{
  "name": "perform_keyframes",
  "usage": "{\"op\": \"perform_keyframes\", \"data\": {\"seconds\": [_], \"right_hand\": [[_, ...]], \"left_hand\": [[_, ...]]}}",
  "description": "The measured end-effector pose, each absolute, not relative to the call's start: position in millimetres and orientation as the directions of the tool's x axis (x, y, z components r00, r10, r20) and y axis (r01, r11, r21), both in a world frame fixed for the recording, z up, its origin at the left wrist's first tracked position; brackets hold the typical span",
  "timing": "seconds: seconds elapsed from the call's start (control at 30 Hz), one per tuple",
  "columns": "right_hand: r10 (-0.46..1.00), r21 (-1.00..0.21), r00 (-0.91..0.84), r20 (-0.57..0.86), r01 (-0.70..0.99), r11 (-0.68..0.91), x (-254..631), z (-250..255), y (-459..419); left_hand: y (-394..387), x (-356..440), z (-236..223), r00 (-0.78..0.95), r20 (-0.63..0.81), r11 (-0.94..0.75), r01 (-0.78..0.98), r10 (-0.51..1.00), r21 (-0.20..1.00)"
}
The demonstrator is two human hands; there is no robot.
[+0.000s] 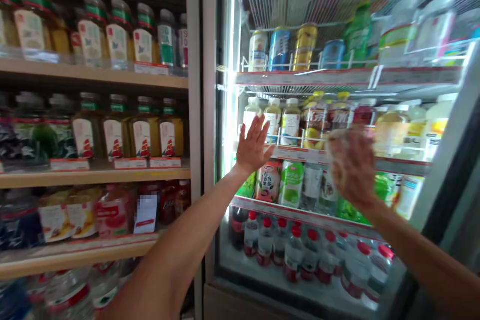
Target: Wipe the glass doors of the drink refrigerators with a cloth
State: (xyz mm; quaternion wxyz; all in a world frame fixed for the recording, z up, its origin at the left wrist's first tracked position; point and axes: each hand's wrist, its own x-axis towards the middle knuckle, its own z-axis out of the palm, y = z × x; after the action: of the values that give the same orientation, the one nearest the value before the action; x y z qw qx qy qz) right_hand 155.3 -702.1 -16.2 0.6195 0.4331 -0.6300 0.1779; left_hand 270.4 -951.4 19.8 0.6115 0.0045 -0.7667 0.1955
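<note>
My left hand point(253, 146) is raised against the glass door point(258, 240) of a lit drinks fridge, its fingers spread and nothing in it. Bottles with white caps stand behind it on the fridge's middle shelf. To the right, my right hand point(358, 170) is also up at the glass, smeared by motion. A pale, crumpled cloth point(336, 142) shows at its left side, pressed under the palm and fingers. The exact grip is blurred.
Inside the fridge are cans point(305, 47), cartons point(291, 184) and red-capped water bottles point(295, 255). Wooden shelves point(97, 175) with rows of bottled drinks point(114, 132) stand on the left. The fridge's door frame point(438, 170) slants along the right.
</note>
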Motion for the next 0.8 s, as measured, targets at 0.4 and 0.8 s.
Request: {"op": "perform_keyframes", "data": {"seconds": [0.4,0.8], "right_hand": [[0.048,0.061,0.134,0.990,-0.702,0.709,119.9,-16.8,-663.2],[0.157,-0.066,0.079,0.984,-0.664,0.745,122.1,67.0,-678.6]], "left_hand": [[-953.3,265.4,20.3,-0.161,0.944,0.932,-0.177,0.289,-0.316],[-956.7,264.9,20.4,-0.123,0.951,0.943,-0.142,0.284,-0.300]]}}
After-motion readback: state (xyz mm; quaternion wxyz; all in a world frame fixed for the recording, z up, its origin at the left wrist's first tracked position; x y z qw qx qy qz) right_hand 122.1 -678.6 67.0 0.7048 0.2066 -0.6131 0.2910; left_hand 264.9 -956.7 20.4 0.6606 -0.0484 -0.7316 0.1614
